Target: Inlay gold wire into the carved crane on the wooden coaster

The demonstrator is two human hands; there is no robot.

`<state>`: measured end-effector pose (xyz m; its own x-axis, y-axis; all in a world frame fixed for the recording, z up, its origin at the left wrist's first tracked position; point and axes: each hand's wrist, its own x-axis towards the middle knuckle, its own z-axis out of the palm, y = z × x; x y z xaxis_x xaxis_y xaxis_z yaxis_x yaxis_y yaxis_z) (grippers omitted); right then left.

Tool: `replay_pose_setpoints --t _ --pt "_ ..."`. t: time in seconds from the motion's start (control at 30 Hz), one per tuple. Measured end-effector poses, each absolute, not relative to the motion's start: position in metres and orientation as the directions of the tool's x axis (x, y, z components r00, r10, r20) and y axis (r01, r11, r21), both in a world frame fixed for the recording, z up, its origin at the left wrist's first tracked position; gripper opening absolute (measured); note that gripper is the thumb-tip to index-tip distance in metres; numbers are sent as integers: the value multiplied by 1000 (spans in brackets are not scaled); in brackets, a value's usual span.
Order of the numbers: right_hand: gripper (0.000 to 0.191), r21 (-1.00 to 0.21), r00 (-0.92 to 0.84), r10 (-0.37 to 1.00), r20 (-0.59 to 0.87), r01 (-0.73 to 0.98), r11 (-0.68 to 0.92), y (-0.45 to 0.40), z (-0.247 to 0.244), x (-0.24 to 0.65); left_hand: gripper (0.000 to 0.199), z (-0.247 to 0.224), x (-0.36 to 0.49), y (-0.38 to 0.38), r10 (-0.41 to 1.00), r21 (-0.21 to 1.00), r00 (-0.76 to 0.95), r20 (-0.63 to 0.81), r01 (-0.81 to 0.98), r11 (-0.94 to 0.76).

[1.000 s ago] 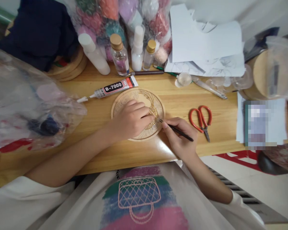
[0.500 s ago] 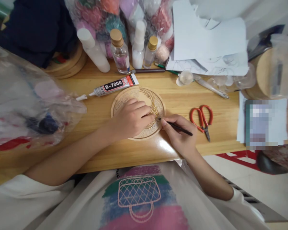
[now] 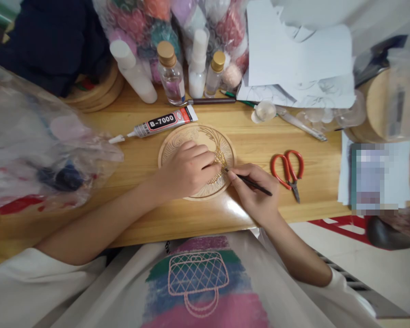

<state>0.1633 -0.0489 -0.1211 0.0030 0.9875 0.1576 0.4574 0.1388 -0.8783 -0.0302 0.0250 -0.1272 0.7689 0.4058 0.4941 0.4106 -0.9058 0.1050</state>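
A round wooden plaque [image 3: 171,148] with a carved line pattern lies flat on the table. Fine gold lines show on its right half. My left hand [image 3: 191,171] rests on the plaque with the fingers a little bent and apart; its thumb is hidden. Pinched like a pen in my right hand [image 3: 259,196] is a slim black tool, probably tweezers [image 3: 253,183]. Its tip meets the plaque's right part, beside my left index fingertip. What lies under the fingertips is too small to make out.
Behind the plaque lies a B-7000 glue tube [image 3: 164,120]. Red-handled pliers [image 3: 289,175] lie on the right. Several bottles [image 3: 171,77], a dark-handled tool [image 3: 213,101] and papers [image 3: 297,59] are at the back. A plastic bag [image 3: 51,136] covers the left.
The black tool has tilted slightly and its rear end has shifted a little left with my right hand. My left hand stays on the plaque.
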Motion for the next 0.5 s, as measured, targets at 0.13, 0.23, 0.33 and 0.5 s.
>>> replay_pose_setpoints --t 0.13,0.23,0.33,0.5 --pt "5 -858 -14 983 184 486 167 -49 -120 162 23 -127 -31 25 408 107 763 501 413 -904" --pt "7 -841 -21 976 217 504 198 -49 -120 161 24 -126 -31 26 393 116 767 507 391 -913" --pt "7 -833 -17 972 235 512 210 -49 -120 160 25 -126 -31 26 377 126 769 517 368 -921" --pt "7 -840 -12 973 231 503 205 -48 -120 160 26 -126 -31 26 372 120 761 532 367 -923"
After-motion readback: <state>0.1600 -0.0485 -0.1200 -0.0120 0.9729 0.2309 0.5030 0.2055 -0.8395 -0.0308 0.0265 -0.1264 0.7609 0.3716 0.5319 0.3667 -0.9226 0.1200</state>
